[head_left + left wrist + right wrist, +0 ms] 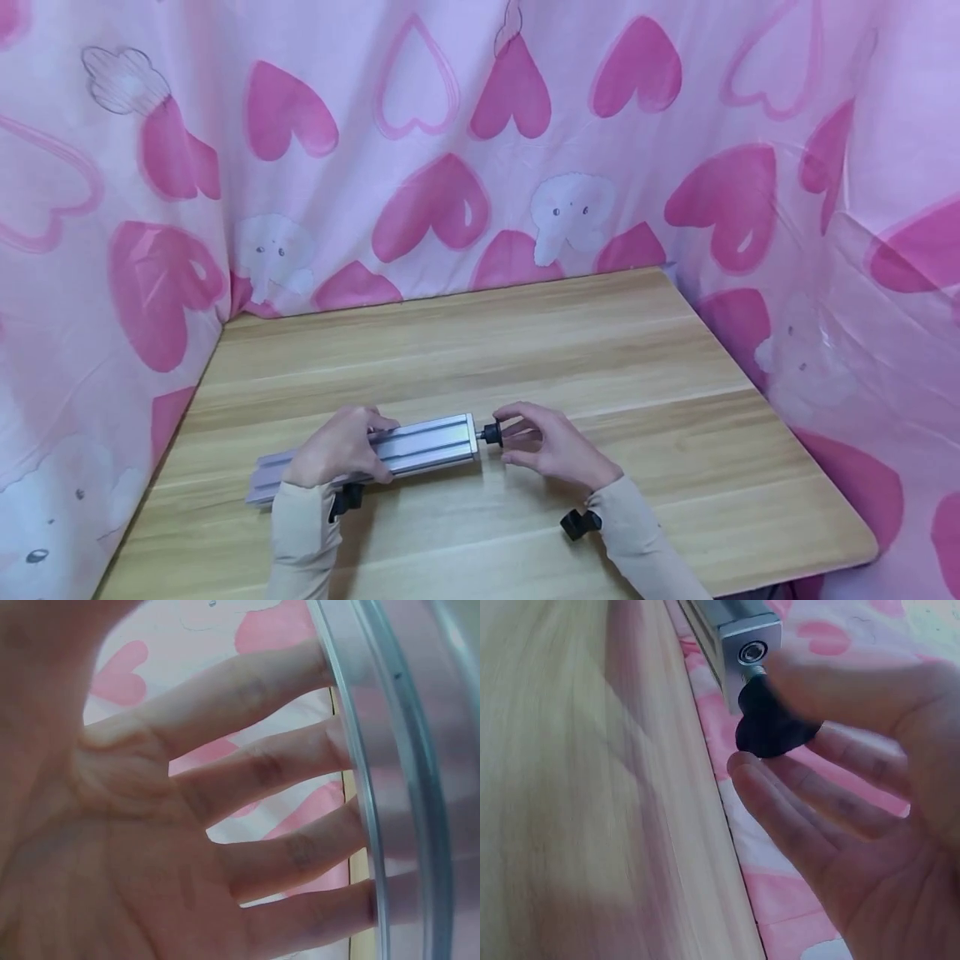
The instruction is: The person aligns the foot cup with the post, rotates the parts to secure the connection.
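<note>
My left hand [341, 446] grips a silver aluminium profile [431, 446] with long grooves, the thumb on its near side and the fingers over the far side. In the left wrist view the fingertips rest against the grooved profile [405, 750]. A black knob [492, 433] on a threaded stem sticks out from the profile's right end plate. My right hand [551, 446] has thumb and fingers around this knob. Up close in the right wrist view, the lobed knob [769, 724] sits between thumb and fingertips, beside a socket-head screw [753, 651] in the end plate.
The wooden table [600, 350] lies under both hands, with a rounded corner at the near right. A pink curtain [450, 108] with hearts hangs behind and along both sides. Black devices are on the left wrist [345, 502] and right wrist [581, 523].
</note>
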